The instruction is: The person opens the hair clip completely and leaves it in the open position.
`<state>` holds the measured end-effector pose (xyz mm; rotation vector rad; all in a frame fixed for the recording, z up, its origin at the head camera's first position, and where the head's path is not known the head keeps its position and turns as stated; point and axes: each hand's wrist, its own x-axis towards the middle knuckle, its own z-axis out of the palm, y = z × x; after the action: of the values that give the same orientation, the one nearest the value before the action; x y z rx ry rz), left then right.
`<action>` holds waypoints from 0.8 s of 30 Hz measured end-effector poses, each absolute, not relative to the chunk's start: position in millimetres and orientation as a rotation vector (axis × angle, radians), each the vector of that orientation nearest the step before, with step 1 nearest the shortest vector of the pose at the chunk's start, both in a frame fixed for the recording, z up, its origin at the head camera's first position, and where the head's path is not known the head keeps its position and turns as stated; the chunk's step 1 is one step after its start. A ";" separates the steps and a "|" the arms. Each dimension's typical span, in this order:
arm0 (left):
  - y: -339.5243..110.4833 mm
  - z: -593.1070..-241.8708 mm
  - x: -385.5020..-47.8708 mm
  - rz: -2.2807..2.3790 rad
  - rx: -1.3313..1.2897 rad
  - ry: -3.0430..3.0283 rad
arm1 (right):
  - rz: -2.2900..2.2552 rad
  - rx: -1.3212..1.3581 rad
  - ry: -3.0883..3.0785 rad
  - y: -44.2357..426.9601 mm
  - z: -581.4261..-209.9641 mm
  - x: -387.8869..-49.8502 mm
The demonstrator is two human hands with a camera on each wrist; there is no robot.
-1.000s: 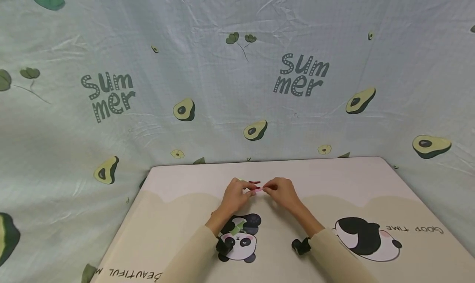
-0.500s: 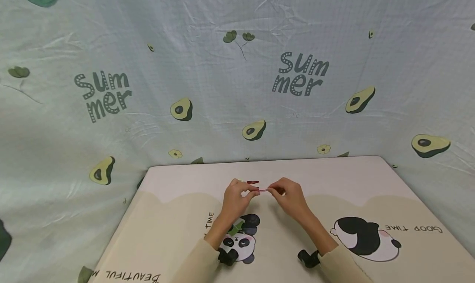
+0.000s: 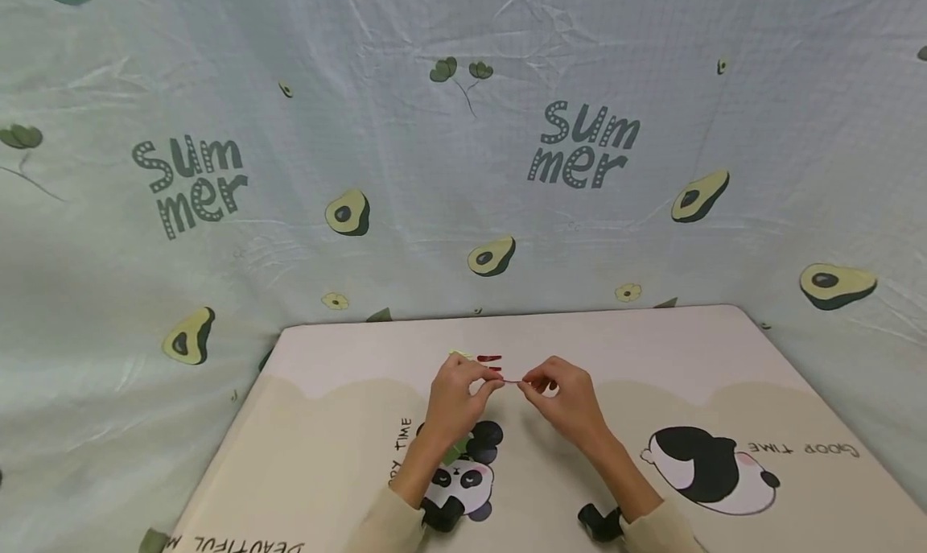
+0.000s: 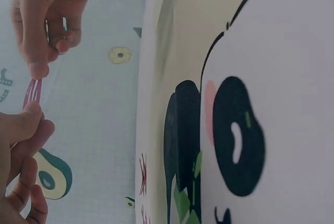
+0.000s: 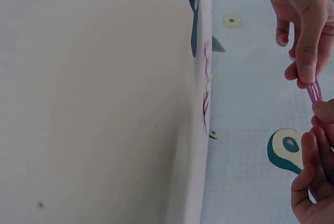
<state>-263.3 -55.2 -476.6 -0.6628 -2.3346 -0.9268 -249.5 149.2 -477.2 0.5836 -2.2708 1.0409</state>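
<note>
A small, thin pink clip (image 3: 511,381) is stretched between both hands, above the table. My left hand (image 3: 454,396) pinches its left end between thumb and fingers; my right hand (image 3: 568,400) pinches the right end the same way. The left wrist view shows the clip (image 4: 32,91) with slim parallel strips, the left hand (image 4: 21,148) below it and the right hand (image 4: 52,18) above. In the right wrist view the clip (image 5: 314,91) sits between the same fingertips. Just beyond the left fingers, red clips (image 3: 489,358) lie on the table.
A yellow-green item (image 3: 459,353) lies behind the left hand. The table (image 3: 348,352) has printed pandas and lettering, and its far edge meets a hanging sheet (image 3: 405,134) with avocado prints. Black devices (image 3: 443,514) are on both wrists.
Both hands have come slightly nearer the body with the pink clip, and the right hand has shifted rightward. More of the clip shows between the fingers. The head view has shifted slightly.
</note>
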 end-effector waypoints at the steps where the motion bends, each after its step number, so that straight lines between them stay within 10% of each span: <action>1: -55.6 -477.2 -262.3 -0.916 -0.670 -2.334 | 1.045 0.582 -2.269 149.0 -477.8 -248.7; 24: -55.2 -477.6 -242.7 -0.989 -0.791 -2.217 | 1.050 0.689 -2.119 153.9 -480.5 -234.8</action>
<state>-242.7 -55.2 -477.6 -0.7906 -2.2174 -0.9893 -234.8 153.9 -480.5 0.6894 -2.1188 1.0502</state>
